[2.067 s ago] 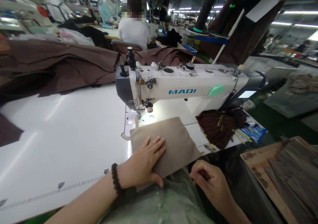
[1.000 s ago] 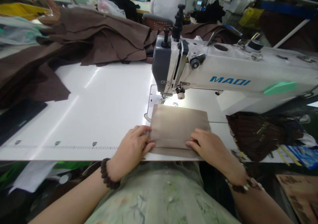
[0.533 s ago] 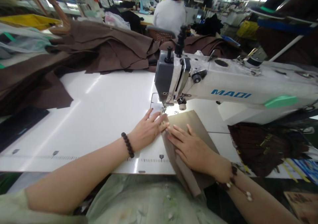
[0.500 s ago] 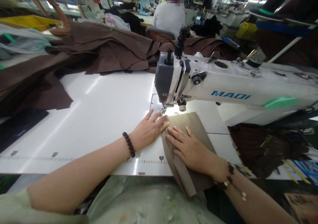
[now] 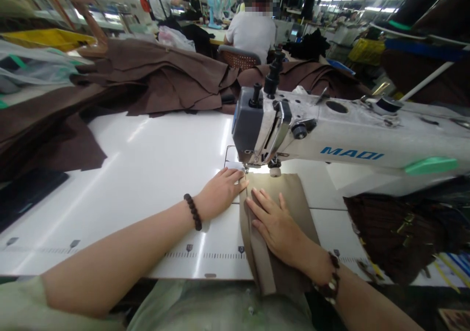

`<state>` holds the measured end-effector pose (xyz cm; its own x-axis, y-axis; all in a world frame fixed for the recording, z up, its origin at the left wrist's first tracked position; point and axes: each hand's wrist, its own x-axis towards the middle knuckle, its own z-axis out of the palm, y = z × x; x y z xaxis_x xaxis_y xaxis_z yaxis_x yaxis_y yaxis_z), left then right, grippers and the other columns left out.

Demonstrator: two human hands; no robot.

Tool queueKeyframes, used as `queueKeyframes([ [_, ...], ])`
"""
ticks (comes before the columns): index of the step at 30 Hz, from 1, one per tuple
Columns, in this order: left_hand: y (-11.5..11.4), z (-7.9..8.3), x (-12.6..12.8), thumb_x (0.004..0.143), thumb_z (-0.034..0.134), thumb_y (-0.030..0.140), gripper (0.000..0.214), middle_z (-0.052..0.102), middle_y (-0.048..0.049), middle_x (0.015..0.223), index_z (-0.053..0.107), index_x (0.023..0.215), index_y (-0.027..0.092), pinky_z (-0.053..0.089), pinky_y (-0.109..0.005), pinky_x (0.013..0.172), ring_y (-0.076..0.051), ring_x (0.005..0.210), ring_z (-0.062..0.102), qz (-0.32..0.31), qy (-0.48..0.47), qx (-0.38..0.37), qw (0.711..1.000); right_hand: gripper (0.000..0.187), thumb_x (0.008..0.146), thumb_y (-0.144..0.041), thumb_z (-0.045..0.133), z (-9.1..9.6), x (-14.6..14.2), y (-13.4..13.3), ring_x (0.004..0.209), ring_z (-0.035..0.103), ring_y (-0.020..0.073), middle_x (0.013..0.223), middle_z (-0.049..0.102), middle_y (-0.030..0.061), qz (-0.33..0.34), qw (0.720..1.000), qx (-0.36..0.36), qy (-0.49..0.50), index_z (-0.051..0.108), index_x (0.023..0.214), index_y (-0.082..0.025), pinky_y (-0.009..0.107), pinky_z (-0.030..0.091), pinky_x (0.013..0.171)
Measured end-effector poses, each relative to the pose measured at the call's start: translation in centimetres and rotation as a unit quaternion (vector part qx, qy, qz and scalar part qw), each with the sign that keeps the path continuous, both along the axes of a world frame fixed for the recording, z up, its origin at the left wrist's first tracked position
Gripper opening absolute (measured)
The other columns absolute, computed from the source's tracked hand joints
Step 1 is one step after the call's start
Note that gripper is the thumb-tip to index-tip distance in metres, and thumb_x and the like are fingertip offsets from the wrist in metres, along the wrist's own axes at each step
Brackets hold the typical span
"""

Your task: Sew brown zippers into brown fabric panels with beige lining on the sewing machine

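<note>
Head view: the white counter (image 5: 147,189) carries a sewing machine (image 5: 352,135) toward its right end, with brown fabric (image 5: 172,79) heaped along the back edge and a seated co-worker (image 5: 251,35) beyond. The taupe cloth (image 5: 295,199) runs from the needle area over the front edge. The left hand (image 5: 222,194) touches its left margin, pinch undeterminable; the right hand (image 5: 277,228) lies flat on it, fingers spread.
</note>
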<state>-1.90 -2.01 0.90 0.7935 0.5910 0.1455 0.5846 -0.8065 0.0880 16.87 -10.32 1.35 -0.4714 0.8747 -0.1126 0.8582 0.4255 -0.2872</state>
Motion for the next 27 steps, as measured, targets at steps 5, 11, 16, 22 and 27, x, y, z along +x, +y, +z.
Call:
queueKeyframes([
  [5,1.1,0.1,-0.4,0.088,0.043,0.009,0.026,0.05,-0.0155,0.122,0.055,0.112,0.008,0.036,-0.043,0.099,-0.026,0.115,0.044,-0.001,0.008,0.005,1.0,0.047,0.09,-0.021,0.03,-0.5,-1.1,1.1,0.136,0.017,0.0227,0.147,0.019,0.0042,-0.016,1.0,0.016,-0.008,0.031,0.137,-0.022,0.061,0.015,0.105],
  [11,-5.7,1.6,-0.8,0.094,0.034,0.015,0.027,0.057,-0.0132,0.106,0.054,0.111,0.008,0.047,-0.034,0.087,-0.02,0.1,0.052,-0.085,-0.119,-0.039,0.989,0.049,0.092,-0.03,0.028,-0.9,-0.4,1.2,0.135,0.02,0.0186,0.145,0.024,0.0069,-0.005,0.999,0.042,0.016,0.024,0.14,-0.017,0.052,0.018,0.109],
  [16,-10.9,2.5,-1.0,0.095,0.025,0.013,0.036,0.06,-0.0127,0.107,0.057,0.109,0.005,0.046,-0.029,0.089,-0.02,0.1,0.053,-0.184,-0.125,-0.121,0.968,0.048,0.092,-0.031,0.029,-0.6,-0.1,1.4,0.135,0.018,0.0192,0.146,0.023,0.0035,0.009,0.998,0.059,0.001,0.026,0.139,-0.02,0.049,0.02,0.108],
  [22,-12.3,1.2,-1.6,0.095,0.016,0.013,0.045,0.061,-0.0125,0.111,0.057,0.111,0.006,0.037,-0.028,0.102,-0.018,0.111,0.051,-0.202,-0.114,-0.141,0.962,0.047,0.093,-0.033,0.028,-0.2,-0.5,1.7,0.136,0.017,0.0191,0.146,0.022,0.0007,0.027,0.999,0.042,-0.01,0.024,0.139,-0.024,0.057,0.012,0.107],
  [27,-11.6,1.7,-2.2,0.094,0.028,0.01,0.035,0.065,-0.0071,0.097,0.064,0.096,0.013,0.047,-0.022,0.091,-0.013,0.095,0.06,-0.178,-0.207,-0.255,0.928,0.048,0.094,-0.032,0.028,0.3,-0.8,-1.3,0.136,0.015,0.0178,0.146,0.019,0.0032,0.081,0.997,-0.007,0.007,0.023,0.14,-0.022,0.058,0.005,0.108],
])
